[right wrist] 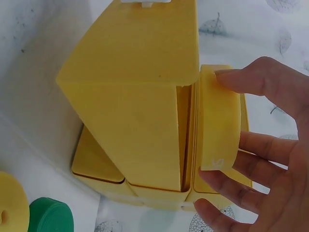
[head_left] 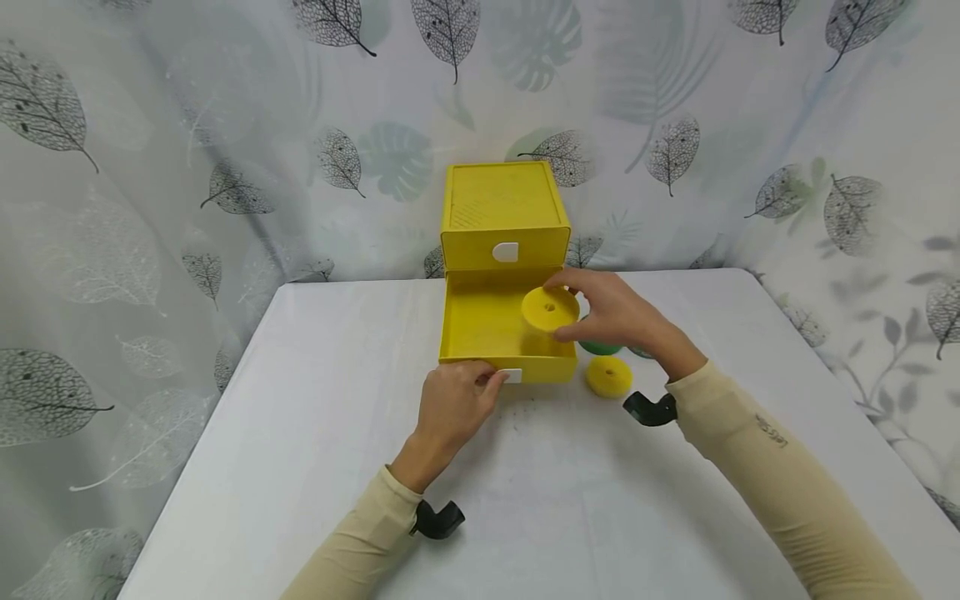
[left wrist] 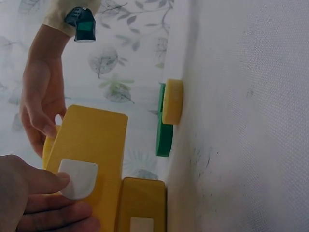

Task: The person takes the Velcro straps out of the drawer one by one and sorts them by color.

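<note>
A yellow drawer box (head_left: 506,196) stands against the patterned backdrop, with one drawer (head_left: 480,329) pulled out toward the front. My left hand (head_left: 453,404) is at that drawer's front panel. Its thumb lies on the white tab handle (left wrist: 79,180) and the other fingers bend beside it, pinching the handle. My right hand (head_left: 618,312) grips a thick yellow disc (head_left: 540,312) with a small centre hole by its edge, thumb on one side and fingers on the other. The disc is over the right part of the open drawer, above its rim in the right wrist view.
Right of the drawer, another yellow disc (head_left: 609,377) with a centre hole lies on the white table (head_left: 337,375). Green discs (head_left: 600,347) lie behind it, partly covered by my right hand. An upper drawer with its own white tab (head_left: 506,252) is closed.
</note>
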{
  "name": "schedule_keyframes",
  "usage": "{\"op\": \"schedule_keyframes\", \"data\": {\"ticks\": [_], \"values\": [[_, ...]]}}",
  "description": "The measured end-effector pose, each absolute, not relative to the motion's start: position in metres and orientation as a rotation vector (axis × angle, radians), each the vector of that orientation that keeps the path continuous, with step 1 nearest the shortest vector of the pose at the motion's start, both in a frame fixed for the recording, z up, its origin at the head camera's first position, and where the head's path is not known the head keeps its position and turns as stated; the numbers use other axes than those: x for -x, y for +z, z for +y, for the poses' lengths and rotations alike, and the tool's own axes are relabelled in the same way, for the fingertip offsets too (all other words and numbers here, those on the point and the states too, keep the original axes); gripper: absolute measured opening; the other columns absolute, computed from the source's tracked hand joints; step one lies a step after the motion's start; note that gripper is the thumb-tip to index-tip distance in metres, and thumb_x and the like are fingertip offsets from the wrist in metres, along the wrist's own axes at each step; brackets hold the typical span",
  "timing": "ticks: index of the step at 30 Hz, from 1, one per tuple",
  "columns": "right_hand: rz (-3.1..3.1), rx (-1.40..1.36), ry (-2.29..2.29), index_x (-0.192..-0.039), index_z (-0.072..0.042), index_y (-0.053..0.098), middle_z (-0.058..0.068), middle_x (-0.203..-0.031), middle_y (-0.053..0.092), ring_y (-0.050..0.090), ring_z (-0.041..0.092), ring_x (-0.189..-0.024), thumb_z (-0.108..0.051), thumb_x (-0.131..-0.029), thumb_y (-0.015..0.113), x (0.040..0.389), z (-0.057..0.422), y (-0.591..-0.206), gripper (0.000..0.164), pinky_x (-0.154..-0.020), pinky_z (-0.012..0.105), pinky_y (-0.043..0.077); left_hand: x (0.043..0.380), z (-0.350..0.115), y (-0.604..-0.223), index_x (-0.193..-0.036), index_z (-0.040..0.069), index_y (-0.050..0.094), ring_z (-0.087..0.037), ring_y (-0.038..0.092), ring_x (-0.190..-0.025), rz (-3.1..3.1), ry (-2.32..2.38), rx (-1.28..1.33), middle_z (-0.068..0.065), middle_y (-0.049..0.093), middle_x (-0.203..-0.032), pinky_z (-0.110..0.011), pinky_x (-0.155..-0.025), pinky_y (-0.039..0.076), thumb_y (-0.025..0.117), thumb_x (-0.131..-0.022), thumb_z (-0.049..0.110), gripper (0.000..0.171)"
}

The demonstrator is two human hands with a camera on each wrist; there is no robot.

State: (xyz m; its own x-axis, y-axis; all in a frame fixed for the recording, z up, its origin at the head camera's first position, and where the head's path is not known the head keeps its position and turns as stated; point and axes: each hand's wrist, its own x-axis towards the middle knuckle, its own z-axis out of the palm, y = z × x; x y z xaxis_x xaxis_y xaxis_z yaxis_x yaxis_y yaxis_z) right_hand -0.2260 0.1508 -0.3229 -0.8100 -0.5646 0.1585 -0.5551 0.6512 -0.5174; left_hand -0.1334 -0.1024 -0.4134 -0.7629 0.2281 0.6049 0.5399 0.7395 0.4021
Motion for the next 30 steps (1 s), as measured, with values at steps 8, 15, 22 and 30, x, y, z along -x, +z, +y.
{"op": "schedule_keyframes", "data": {"ticks": [8, 15, 22, 30], "values": [[2.874, 0.915, -0.879, -0.136, -0.004, 0.064, 0.011, -0.133, 0.065, 0.057, 0.032, -0.115, -0.025, -0.079, 0.092, 0.222, 0.16, -0.322, 0.067, -0.099, 0.053, 0.048, 0.133, -0.104, -0.414, -0.089, 0.004, 0.081, -0.018, 0.07, -0.065, -2.406, -0.78, 0.584, -0.003, 0.075, -0.077, -0.033, -0.061, 0.057, 0.083, -0.091, 0.021, 0.017], [2.903, 0.885, -0.844, -0.137, -0.004, 0.063, 0.011, -0.132, 0.064, 0.056, 0.032, -0.114, -0.028, -0.081, 0.091, 0.218, 0.174, -0.322, 0.067, -0.097, 0.056, 0.048, 0.134, -0.104, -0.413, -0.089, 0.005, 0.081, -0.017, 0.069, -0.065, -2.407, -0.778, 0.584, -0.002, 0.075, -0.077, -0.033, -0.061, 0.057, 0.084, -0.09, 0.021, 0.017], [2.917, 0.82, -0.847, -0.137, -0.006, 0.062, 0.011, -0.131, 0.064, 0.054, 0.033, -0.115, -0.032, -0.082, 0.09, 0.213, 0.189, -0.319, 0.066, -0.099, 0.056, 0.047, 0.137, -0.104, -0.411, -0.089, 0.003, 0.081, -0.016, 0.067, -0.061, -2.41, -0.799, 0.584, -0.003, 0.074, -0.076, -0.03, -0.061, 0.057, 0.084, -0.09, 0.021, 0.018], [2.944, 0.757, -0.85, -0.136, -0.005, 0.062, 0.014, -0.13, 0.064, 0.054, 0.034, -0.114, -0.031, -0.082, 0.091, 0.21, 0.205, -0.325, 0.067, -0.096, 0.056, 0.048, 0.141, -0.107, -0.406, -0.09, 0.002, 0.081, -0.018, 0.068, -0.063, -2.405, -0.826, 0.564, -0.005, 0.075, -0.077, -0.031, -0.063, 0.058, 0.085, -0.09, 0.022, 0.02]]}}
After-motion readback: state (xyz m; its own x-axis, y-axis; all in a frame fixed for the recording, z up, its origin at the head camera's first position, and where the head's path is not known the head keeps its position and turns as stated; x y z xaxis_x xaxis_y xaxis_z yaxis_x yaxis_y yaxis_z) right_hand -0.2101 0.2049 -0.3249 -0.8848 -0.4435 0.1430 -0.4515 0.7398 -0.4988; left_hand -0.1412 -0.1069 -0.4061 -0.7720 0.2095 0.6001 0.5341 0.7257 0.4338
